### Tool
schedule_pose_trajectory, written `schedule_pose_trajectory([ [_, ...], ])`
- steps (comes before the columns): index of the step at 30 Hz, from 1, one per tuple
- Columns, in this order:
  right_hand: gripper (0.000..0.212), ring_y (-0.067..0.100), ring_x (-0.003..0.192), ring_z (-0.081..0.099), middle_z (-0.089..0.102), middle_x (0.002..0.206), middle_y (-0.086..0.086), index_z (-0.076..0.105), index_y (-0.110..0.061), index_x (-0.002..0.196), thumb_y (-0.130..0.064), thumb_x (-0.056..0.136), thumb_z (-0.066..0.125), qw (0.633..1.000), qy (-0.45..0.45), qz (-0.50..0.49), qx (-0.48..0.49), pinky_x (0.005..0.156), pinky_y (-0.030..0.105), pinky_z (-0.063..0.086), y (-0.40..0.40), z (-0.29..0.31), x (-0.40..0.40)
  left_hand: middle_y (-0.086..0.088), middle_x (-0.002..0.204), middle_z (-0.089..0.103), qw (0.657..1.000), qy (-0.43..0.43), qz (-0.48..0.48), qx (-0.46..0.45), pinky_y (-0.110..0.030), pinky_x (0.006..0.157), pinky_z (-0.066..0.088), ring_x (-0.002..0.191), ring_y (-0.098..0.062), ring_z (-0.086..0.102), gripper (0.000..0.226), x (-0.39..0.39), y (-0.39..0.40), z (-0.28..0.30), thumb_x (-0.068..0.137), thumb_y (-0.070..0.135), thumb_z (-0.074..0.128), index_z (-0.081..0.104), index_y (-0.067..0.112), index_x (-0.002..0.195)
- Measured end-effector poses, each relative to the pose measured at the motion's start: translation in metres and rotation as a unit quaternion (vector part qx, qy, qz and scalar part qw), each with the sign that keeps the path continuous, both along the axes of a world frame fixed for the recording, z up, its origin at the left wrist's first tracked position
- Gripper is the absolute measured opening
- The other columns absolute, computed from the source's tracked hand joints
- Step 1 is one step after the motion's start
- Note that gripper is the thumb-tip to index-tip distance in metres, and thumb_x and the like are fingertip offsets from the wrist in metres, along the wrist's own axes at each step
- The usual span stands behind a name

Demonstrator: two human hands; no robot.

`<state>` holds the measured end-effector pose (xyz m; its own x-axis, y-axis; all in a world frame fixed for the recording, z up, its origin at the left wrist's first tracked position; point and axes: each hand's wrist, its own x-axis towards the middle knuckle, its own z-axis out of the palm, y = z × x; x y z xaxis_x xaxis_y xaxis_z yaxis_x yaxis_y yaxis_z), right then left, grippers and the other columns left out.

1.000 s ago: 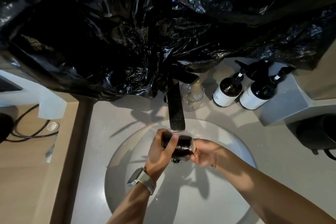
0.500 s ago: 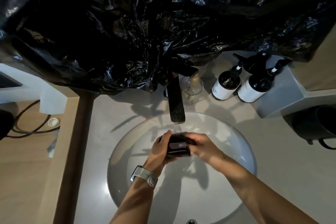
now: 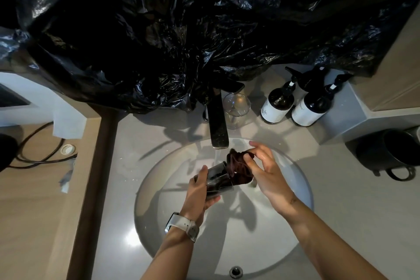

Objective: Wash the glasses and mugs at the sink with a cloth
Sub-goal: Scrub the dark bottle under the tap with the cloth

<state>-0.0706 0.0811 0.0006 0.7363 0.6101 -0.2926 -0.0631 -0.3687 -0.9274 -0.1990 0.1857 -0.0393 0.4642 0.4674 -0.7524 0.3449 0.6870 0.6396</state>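
Dark maroon cloth [image 3: 238, 168] is bunched at the mouth of a clear glass [image 3: 218, 180], part of it tucked inside. The left hand [image 3: 200, 191] is wrapped around the glass, holding it tilted on its side over the round sink [image 3: 261, 234], mouth pointing right and far. The right hand [image 3: 266, 173] pinches the cloth with thumb and fingertips, its other fingers spread loosely. A thin stream of water falls from the dark flat faucet [image 3: 218, 120] just left of the cloth. A white watch [image 3: 184, 227] sits on the left wrist.

On the grey table [image 3: 341, 223], a stemmed glass [image 3: 236, 109] stands just right of the faucet at the far edge. Two dark pump bottles [image 3: 293, 102] with white labels stand further right, and a black mug [image 3: 386, 154] sits at the right side. Crumpled black plastic sheeting [image 3: 181, 29] covers the far wall.
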Motion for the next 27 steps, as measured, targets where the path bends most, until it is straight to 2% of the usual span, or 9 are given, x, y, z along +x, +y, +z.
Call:
schedule_pose_trajectory([
  [5, 0.012, 0.0, 0.078, 0.059, 0.062, 0.083, -0.01, 0.058, -0.017, 0.095, -0.021, 0.101, 0.048, 0.997, 0.021, -0.007, 0.067, 0.072, 0.018, 0.045, 0.003, 0.009, -0.017, -0.006, 0.105, 0.07, 0.999, -0.003, 0.038, 0.021, -0.037, 0.08, 0.055, 0.093, -0.023, 0.07, 0.028, 0.011, -0.006, 0.01, 0.099, 0.043, 0.05, 0.06, 0.018, 0.105],
  [11, 0.013, 0.008, 0.127, 0.042, 0.042, 0.133, -0.019, 0.067, -0.039, 0.086, -0.04, 0.075, 0.074, 0.995, -0.064, 0.071, 0.03, 0.101, 0.021, 0.039, 0.001, -0.013, -0.036, -0.011, 0.113, 0.066, 0.997, -0.016, 0.07, 0.019, -0.043, 0.075, 0.061, 0.096, -0.026, 0.072, 0.035, 0.017, -0.005, 0.015, 0.098, 0.043, 0.053, 0.05, 0.011, 0.113],
  [13, 0.023, 0.008, 0.121, 0.048, 0.042, 0.131, -0.014, 0.064, -0.039, 0.09, -0.043, 0.07, 0.076, 0.996, -0.044, 0.064, 0.034, 0.097, 0.029, 0.046, 0.004, -0.01, -0.038, -0.013, 0.114, 0.065, 0.996, -0.031, 0.085, 0.017, -0.043, 0.073, 0.061, 0.097, -0.027, 0.072, 0.036, 0.018, -0.004, 0.017, 0.098, 0.041, 0.053, 0.05, 0.008, 0.114],
  [16, 0.067, 0.007, 0.106, 0.059, 0.05, 0.115, -0.005, 0.048, -0.033, 0.116, -0.019, 0.065, 0.088, 0.999, 0.006, 0.018, 0.033, 0.089, 0.025, 0.05, 0.009, -0.008, -0.032, -0.015, 0.112, 0.065, 0.995, -0.03, 0.086, 0.033, -0.047, 0.071, 0.061, 0.097, -0.03, 0.071, 0.04, 0.017, -0.003, 0.019, 0.098, 0.039, 0.054, 0.05, 0.004, 0.116],
  [18, 0.091, 0.015, 0.108, 0.058, 0.047, 0.115, -0.003, 0.036, -0.028, 0.13, -0.012, 0.061, 0.091, 0.997, 0.079, -0.008, -0.026, 0.091, 0.024, 0.049, 0.011, -0.008, -0.025, -0.019, 0.111, 0.065, 0.995, -0.035, 0.077, 0.052, -0.046, 0.062, 0.061, 0.094, -0.031, 0.071, 0.036, 0.016, -0.001, 0.02, 0.098, 0.036, 0.055, 0.05, 0.003, 0.112],
  [21, 0.097, 0.016, 0.118, 0.048, 0.033, 0.13, 0.002, 0.036, -0.019, 0.136, -0.022, 0.058, 0.093, 0.987, 0.067, 0.018, -0.143, 0.094, 0.016, 0.038, 0.014, -0.005, -0.02, -0.019, 0.103, 0.063, 0.993, -0.046, 0.074, 0.079, -0.033, 0.049, 0.058, 0.076, -0.015, 0.073, 0.025, 0.015, 0.0, 0.024, 0.098, 0.029, 0.057, 0.051, 0.005, 0.103],
  [23, 0.107, 0.017, 0.128, 0.038, 0.023, 0.137, 0.002, 0.032, -0.014, 0.14, -0.032, 0.055, 0.093, 0.982, 0.03, 0.014, -0.185, 0.1, 0.016, 0.032, 0.016, -0.004, -0.019, -0.019, 0.101, 0.062, 0.992, -0.049, 0.078, 0.09, -0.031, 0.052, 0.058, 0.073, -0.01, 0.071, 0.023, 0.016, 0.001, 0.023, 0.098, 0.028, 0.057, 0.051, 0.006, 0.101],
  [25, 0.114, 0.019, 0.134, 0.027, 0.021, 0.14, 0.002, 0.029, -0.012, 0.142, -0.042, 0.052, 0.093, 0.975, -0.014, 0.012, -0.222, 0.109, 0.023, 0.028, 0.018, -0.004, -0.016, -0.024, 0.104, 0.062, 0.99, -0.054, 0.074, 0.106, -0.045, 0.069, 0.06, 0.081, -0.016, 0.07, 0.028, 0.017, 0.002, 0.022, 0.098, 0.032, 0.056, 0.051, 0.005, 0.102],
  [27, 0.103, 0.019, 0.127, 0.038, 0.037, 0.132, 0.002, 0.043, -0.014, 0.131, -0.051, 0.049, 0.092, 0.972, 0.0, 0.012, -0.235, 0.109, 0.03, 0.036, 0.019, -0.005, -0.015, -0.021, 0.1, 0.062, 0.988, -0.056, 0.065, 0.13, -0.048, 0.076, 0.055, 0.078, -0.015, 0.067, 0.03, 0.017, 0.003, 0.023, 0.099, 0.034, 0.054, 0.05, 0.004, 0.105],
])
